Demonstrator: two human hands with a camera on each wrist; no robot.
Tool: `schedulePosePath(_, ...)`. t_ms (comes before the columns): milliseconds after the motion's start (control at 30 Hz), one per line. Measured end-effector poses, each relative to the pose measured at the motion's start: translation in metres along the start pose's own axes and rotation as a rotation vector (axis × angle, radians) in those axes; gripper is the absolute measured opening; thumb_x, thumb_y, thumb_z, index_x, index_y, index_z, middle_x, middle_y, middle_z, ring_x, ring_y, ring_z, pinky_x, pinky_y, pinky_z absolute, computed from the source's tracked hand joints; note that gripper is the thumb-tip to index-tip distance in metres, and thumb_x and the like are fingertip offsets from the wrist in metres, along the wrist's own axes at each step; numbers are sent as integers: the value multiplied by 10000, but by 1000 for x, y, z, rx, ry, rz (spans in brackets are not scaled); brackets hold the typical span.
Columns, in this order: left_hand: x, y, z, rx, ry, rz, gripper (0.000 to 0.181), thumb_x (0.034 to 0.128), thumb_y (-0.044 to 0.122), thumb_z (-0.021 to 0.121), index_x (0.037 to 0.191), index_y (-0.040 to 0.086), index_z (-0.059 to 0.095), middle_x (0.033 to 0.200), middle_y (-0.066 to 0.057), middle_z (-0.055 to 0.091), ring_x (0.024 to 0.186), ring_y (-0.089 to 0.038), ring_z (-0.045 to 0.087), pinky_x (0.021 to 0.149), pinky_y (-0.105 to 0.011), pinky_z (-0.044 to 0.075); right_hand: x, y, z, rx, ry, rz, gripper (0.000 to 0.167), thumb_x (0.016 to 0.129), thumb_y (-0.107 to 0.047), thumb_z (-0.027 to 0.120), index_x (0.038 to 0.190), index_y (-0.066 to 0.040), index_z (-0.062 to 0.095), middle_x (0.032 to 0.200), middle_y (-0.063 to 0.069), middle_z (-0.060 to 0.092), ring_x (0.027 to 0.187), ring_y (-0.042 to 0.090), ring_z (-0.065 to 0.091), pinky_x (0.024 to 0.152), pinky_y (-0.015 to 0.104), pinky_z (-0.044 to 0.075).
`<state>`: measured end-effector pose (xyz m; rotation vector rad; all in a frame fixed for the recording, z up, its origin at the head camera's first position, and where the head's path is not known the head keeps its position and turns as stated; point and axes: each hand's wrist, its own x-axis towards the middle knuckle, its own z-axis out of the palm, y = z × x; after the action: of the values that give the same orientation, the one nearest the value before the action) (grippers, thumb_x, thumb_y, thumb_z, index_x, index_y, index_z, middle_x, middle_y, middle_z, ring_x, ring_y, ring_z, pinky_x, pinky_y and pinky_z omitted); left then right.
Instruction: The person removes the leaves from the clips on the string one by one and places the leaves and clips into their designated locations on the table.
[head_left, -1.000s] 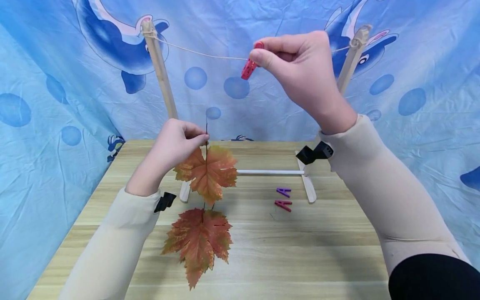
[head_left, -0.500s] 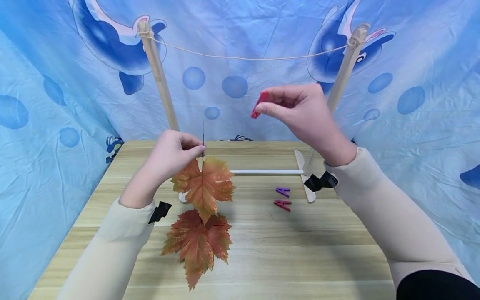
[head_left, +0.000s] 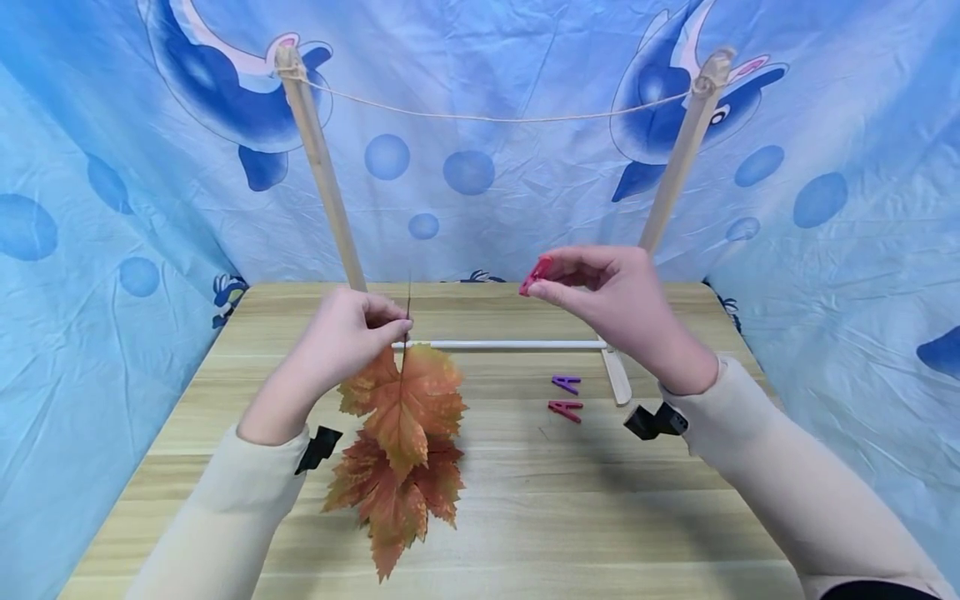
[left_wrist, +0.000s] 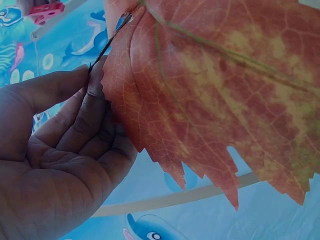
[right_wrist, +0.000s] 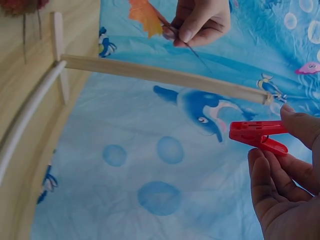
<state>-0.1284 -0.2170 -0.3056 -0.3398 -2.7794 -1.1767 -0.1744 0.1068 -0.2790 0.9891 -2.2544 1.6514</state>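
Note:
My left hand (head_left: 341, 354) pinches the thin dark stem of an orange maple leaf (head_left: 408, 400) between thumb and fingers; the leaf hangs below the hand. In the left wrist view the leaf (left_wrist: 215, 90) covers much of the picture. Under it, in the head view, more red-orange leaves (head_left: 393, 508) lie on the table, partly hidden. My right hand (head_left: 615, 304) pinches a red clothespin (head_left: 536, 275) over the table's back part. The right wrist view shows the clothespin (right_wrist: 257, 134) held by its handle ends, its nose pointing away from the fingers.
A string (head_left: 495, 119) sags between two wooden posts (head_left: 318, 158) at the back, joined low by a white rod (head_left: 517, 344). A purple clothespin (head_left: 566, 383) and a dark pink clothespin (head_left: 566, 410) lie on the wooden table (head_left: 600, 517). A blue patterned cloth (head_left: 480, 217) hangs behind.
My right hand has come down from the string with the red clothespin. My left hand has lowered with the leaf, which now overlaps the leaves on the table more.

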Motion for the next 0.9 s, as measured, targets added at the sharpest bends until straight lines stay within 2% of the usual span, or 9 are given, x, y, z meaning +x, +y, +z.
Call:
schedulePosePath(233, -6, -7, 11, 16, -25, -14, 106, 958, 90, 710, 911, 55, 798, 790, -9, 725, 676, -187, 588, 593, -341, 477, -20, 22, 1, -54, -16, 47, 334, 894, -141, 814, 1222, -134, 748, 950, -9, 749, 854, 186, 711, 710, 309, 563)
schedulePosePath(300, -7, -8, 14, 15, -29, -17, 106, 954, 86, 713, 900, 49, 796, 780, -10, 720, 671, -184, 574, 588, -337, 468, -26, 28, 3, -52, -34, 61, 304, 898, -154, 811, 1197, -154, 759, 945, -19, 751, 849, 182, 714, 707, 312, 567)
schedulePosePath(400, -10, -12, 19, 10, -41, -15, 109, 950, 75, 714, 889, 35, 794, 767, -7, 715, 661, -169, 565, 575, -322, 459, -33, 37, 7, -64, -57, 86, 280, 889, -154, 818, 1163, -126, 767, 933, -22, 754, 854, 169, 717, 736, 318, 572)
schedulePosePath(567, -11, -18, 28, -5, -71, -14, 120, 945, 41, 707, 853, 27, 784, 765, -22, 712, 650, -159, 559, 544, -308, 453, -42, 49, 10, -145, -78, 158, 311, 858, -153, 848, 1143, -69, 757, 940, -17, 748, 851, 134, 714, 739, 312, 574)
schedulePosePath(733, -13, -23, 35, -3, -98, -59, 109, 949, 48, 704, 878, 32, 786, 803, -17, 706, 671, -163, 573, 569, -335, 477, -51, 60, 12, -169, -98, 223, 295, 842, -163, 865, 1107, -77, 765, 937, -11, 745, 833, 144, 713, 694, 323, 575)
schedulePosePath(900, -14, -28, 41, -4, -128, -77, 102, 955, 42, 696, 902, 26, 782, 792, -11, 702, 672, -158, 586, 584, -351, 491, -59, 71, 15, -204, -129, 253, 294, 835, -161, 870, 1102, -84, 774, 937, -28, 743, 846, 134, 703, 725, 345, 572)
